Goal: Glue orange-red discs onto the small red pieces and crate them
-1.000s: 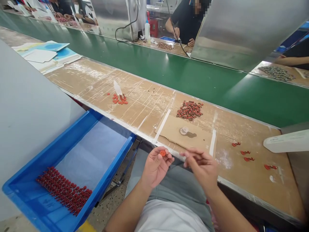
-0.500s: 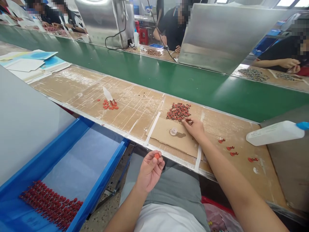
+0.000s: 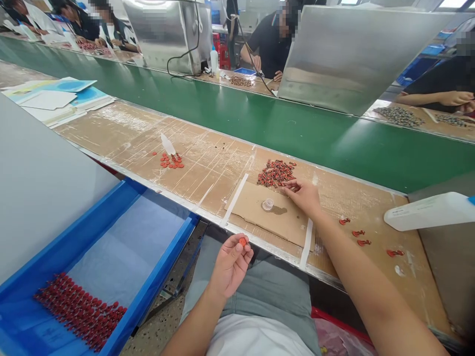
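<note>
Your right hand [image 3: 304, 195] has gone out from beside the left, where it hovered a second ago, and now rests on the bench at the near edge of the heap of red-and-dark parts [image 3: 276, 173], fingertips touching the nearest pieces; whether it has closed on one cannot be told. Your left hand [image 3: 232, 264] has stayed over your lap, just short of the bench edge, pinching one red disc [image 3: 242, 242] between thumb and fingertips, well apart from the heap. Count as follows: one disc in hand; one heap, its pieces too many and too small to number; one small clear cap [image 3: 267, 203] on the cardboard sheet [image 3: 252, 207], just left of your right hand; four loose red pieces [image 3: 358, 233] in a line to the right of your right forearm; one cluster of red discs [image 3: 171, 160] farther left on the bench, number unclear; one blue tray [image 3: 163, 269] at your left, holding rows of red parts [image 3: 79, 311]; one white bottle [image 3: 430, 211] lying at the far right.
</note>
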A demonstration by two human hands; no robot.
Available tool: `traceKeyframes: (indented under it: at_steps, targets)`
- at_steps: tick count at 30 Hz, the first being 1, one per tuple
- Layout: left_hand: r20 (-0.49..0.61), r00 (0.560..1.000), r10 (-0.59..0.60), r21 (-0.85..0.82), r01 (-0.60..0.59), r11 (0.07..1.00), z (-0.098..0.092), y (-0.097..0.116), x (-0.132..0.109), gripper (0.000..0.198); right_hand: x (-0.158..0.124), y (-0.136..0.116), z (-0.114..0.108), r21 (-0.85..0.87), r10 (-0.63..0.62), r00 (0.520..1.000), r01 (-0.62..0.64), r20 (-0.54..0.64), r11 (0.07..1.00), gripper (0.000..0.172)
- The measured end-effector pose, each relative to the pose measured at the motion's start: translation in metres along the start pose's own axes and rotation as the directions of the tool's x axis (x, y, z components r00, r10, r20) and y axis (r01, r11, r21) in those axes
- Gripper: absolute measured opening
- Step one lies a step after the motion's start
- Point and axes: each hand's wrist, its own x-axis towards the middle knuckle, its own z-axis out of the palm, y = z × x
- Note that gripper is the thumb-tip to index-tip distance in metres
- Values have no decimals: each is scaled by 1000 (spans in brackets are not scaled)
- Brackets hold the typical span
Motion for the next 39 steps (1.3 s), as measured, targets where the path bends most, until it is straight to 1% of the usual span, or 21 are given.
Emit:
traceKeyframes:
  at_steps: [3,5,8,10,11,18,21,25,30,33,36,39]
  targets:
    - [2,1000,-15,-9,15,1000,1,-1,1,20,-7,7,-14,-114,-15,999,21,47,993,27]
    - [0,1000,-25,-10,25,1000,1,-2,2,20,-9,11,-20,-134,-12,998,21,63,991,24]
    - [-10,999,-35,-8,35,999,0,-3,2,21,-9,15,-24,-88,39,999,-39,-5,995,31]
    - [-16,999,-35,-9,34,999,0,-4,3,21,-6,15,-24,-77,76,996,-79,-36,994,31]
    - [-17,999,-34,-12,33,999,0,-5,3,21,-3,14,-23,-84,85,996,-88,-32,993,30]
    - [10,999,-41,-20,41,999,0,-8,3,20,15,9,-9,-144,152,986,-142,60,979,25]
    - [18,999,-36,-17,36,999,-1,-8,3,21,19,8,-6,-160,163,982,-146,99,976,20]
    - [27,999,-30,-20,30,999,-1,-9,4,19,19,7,-7,-136,146,983,-131,109,982,16]
    - [40,998,-41,-22,42,999,1,-11,5,19,12,7,-9,-32,70,993,-67,91,997,22]
    - [29,999,-39,-17,40,999,1,-11,5,19,3,8,-8,46,19,996,-23,84,999,25]
    - [20,999,-43,-19,43,999,-1,-11,4,20,-10,10,-4,106,-12,999,6,53,994,33]
    - [11,999,-49,-18,49,999,-3,-12,3,20,-21,12,2,122,-40,999,39,9,992,32]
